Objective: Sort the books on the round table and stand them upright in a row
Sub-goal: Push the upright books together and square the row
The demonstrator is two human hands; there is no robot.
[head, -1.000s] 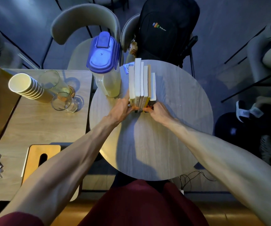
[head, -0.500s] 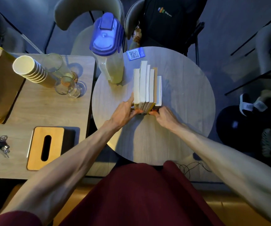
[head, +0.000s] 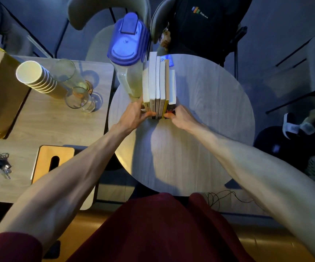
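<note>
The books (head: 159, 86) stand upright in a tight row on the table (head: 209, 114), just right of the jug (head: 129, 53), pinched at their near ends between left hand (head: 135, 116) and right hand (head: 179, 118); stiff, light paperbacks likely topple unless squeezed from both outer covers.

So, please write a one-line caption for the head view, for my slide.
Both hands, left hand and right hand, press upright books together on the round table.

Books (head: 159, 86) hide blue card; book spine titles too small to read.
</note>
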